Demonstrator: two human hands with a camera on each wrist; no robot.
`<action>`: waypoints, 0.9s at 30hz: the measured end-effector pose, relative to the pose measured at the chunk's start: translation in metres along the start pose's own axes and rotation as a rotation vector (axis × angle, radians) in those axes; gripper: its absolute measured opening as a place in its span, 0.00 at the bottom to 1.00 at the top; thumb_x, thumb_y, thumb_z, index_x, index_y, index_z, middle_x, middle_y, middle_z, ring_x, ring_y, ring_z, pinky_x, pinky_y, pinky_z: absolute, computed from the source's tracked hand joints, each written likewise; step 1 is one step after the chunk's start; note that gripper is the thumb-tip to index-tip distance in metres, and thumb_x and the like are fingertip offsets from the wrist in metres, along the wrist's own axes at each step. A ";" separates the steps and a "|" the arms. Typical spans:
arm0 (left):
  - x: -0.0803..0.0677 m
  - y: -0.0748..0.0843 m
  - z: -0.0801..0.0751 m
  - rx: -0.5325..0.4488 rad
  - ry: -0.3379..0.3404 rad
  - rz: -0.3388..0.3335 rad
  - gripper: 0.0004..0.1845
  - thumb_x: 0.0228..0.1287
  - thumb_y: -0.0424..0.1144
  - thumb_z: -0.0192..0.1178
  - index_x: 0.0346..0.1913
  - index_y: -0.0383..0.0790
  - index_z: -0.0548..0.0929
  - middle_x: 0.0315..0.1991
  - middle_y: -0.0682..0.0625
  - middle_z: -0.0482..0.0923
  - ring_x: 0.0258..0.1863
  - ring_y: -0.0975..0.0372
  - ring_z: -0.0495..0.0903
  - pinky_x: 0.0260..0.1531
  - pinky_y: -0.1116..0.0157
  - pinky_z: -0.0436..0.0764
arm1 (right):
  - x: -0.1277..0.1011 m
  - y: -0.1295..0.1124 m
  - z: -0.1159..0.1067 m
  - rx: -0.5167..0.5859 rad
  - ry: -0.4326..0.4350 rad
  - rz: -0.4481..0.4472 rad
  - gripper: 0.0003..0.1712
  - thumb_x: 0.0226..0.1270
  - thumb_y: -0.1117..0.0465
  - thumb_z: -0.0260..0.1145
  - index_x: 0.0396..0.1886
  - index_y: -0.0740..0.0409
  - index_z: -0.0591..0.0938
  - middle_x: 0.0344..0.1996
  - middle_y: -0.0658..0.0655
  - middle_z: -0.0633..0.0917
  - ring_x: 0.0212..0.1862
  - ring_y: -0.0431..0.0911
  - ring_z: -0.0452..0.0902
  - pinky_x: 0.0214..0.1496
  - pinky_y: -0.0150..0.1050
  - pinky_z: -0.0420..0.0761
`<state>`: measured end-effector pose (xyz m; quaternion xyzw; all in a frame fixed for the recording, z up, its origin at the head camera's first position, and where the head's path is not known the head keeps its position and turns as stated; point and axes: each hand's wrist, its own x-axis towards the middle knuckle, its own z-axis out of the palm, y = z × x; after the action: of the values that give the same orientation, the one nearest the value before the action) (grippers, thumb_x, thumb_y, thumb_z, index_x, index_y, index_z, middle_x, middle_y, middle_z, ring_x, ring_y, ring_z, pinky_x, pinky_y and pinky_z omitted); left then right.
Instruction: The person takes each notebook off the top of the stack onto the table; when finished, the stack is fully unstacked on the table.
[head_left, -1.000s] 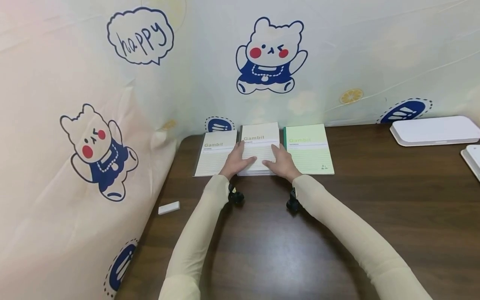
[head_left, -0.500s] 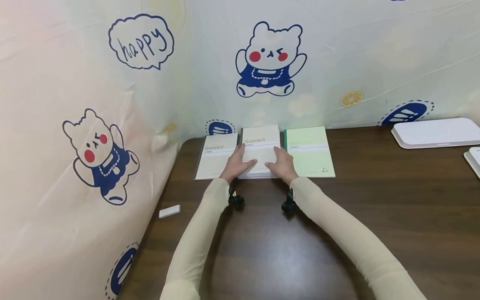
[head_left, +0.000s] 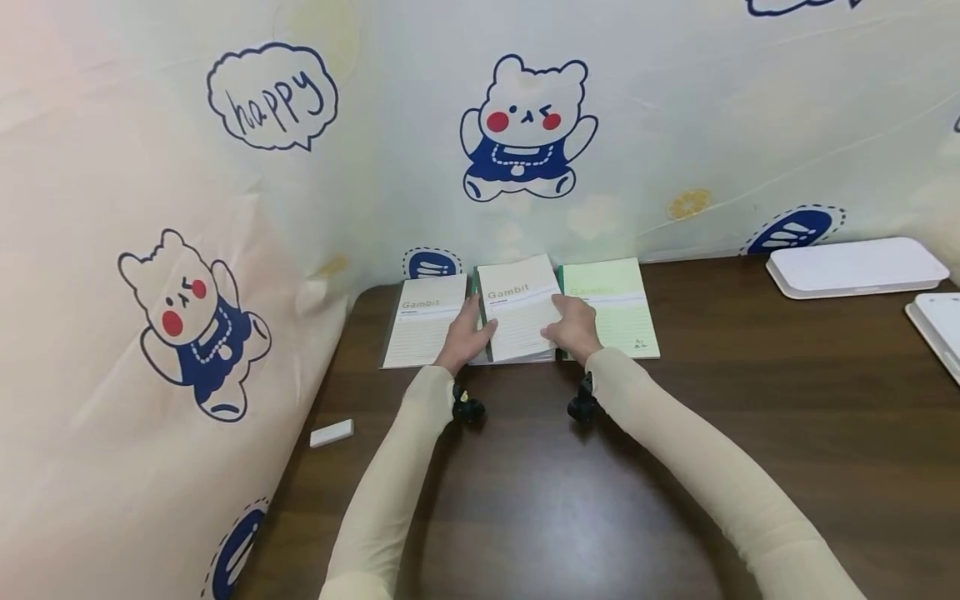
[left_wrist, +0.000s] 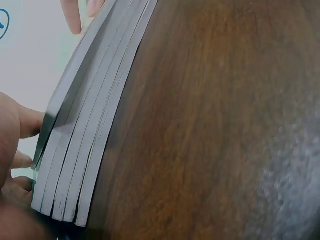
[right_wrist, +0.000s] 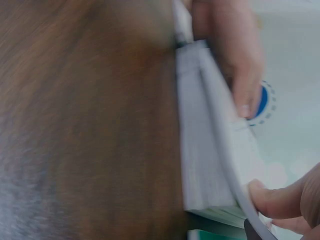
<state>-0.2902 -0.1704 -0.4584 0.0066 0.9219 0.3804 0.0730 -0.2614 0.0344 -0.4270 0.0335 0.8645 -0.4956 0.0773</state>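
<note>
white eraser-like block, lying alone on the dark wooden table near the printed bear curtain at far left. left gambit notebook, cream cover, flat on the table at the back edge, just beside the centre stack. left hand, fingers curled at the left edge of the top notebook, pinching it. stack of gambit notebooks, centre of the row, against the curtain; the left wrist view shows several thin spines fanned at the near edge, the uppermost cover lifted a little off the rest. right hand, fingers curled round the right edge of the same top notebook, thumb underneath as the right wrist view shows. green notebook, flat, touching the stack's right side. white tray, far right at the back, well apart; a second white tray partly out of view beside it. handling, as judged: each notebook light, thin, flexible; covers smooth and prone to slide over one another, so the stack could shear; best held at both side edges near the middle, one copy at a time.
</note>
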 end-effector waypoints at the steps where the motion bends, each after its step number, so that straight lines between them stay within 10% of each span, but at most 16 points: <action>1: 0.000 0.001 0.000 0.006 0.005 -0.002 0.38 0.72 0.47 0.50 0.77 0.43 0.46 0.79 0.44 0.40 0.78 0.52 0.44 0.76 0.54 0.50 | 0.002 0.002 -0.003 0.028 -0.008 0.003 0.37 0.60 0.72 0.65 0.71 0.60 0.67 0.71 0.62 0.67 0.73 0.56 0.60 0.68 0.48 0.72; 10: -0.004 -0.006 -0.003 -0.036 0.005 -0.056 0.33 0.75 0.48 0.42 0.77 0.44 0.48 0.79 0.46 0.38 0.78 0.54 0.40 0.77 0.56 0.46 | 0.007 0.010 -0.022 0.138 -0.105 -0.033 0.22 0.68 0.63 0.62 0.61 0.56 0.77 0.68 0.60 0.70 0.70 0.55 0.63 0.65 0.49 0.74; 15: -0.005 -0.007 -0.004 -0.035 0.019 -0.042 0.33 0.73 0.43 0.43 0.77 0.42 0.48 0.79 0.45 0.38 0.79 0.54 0.40 0.77 0.56 0.44 | 0.005 0.021 -0.036 0.179 -0.078 -0.080 0.22 0.67 0.65 0.62 0.61 0.53 0.78 0.66 0.59 0.71 0.42 0.49 0.79 0.40 0.40 0.81; 19: -0.001 -0.002 0.000 0.002 0.000 -0.014 0.34 0.73 0.41 0.44 0.77 0.40 0.47 0.79 0.43 0.39 0.78 0.53 0.40 0.77 0.56 0.44 | 0.000 0.041 -0.069 0.273 -0.016 -0.062 0.23 0.66 0.68 0.62 0.62 0.55 0.78 0.66 0.59 0.71 0.23 0.39 0.73 0.26 0.32 0.77; 27: 0.005 0.005 0.004 0.066 -0.004 0.002 0.34 0.73 0.41 0.43 0.77 0.37 0.46 0.79 0.41 0.38 0.78 0.53 0.39 0.77 0.56 0.44 | -0.028 0.092 -0.163 0.328 0.106 -0.074 0.27 0.65 0.71 0.62 0.64 0.67 0.73 0.45 0.60 0.77 0.21 0.31 0.68 0.22 0.25 0.73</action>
<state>-0.2949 -0.1638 -0.4581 0.0109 0.9338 0.3499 0.0744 -0.2380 0.2222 -0.4191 0.0397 0.7755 -0.6300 0.0067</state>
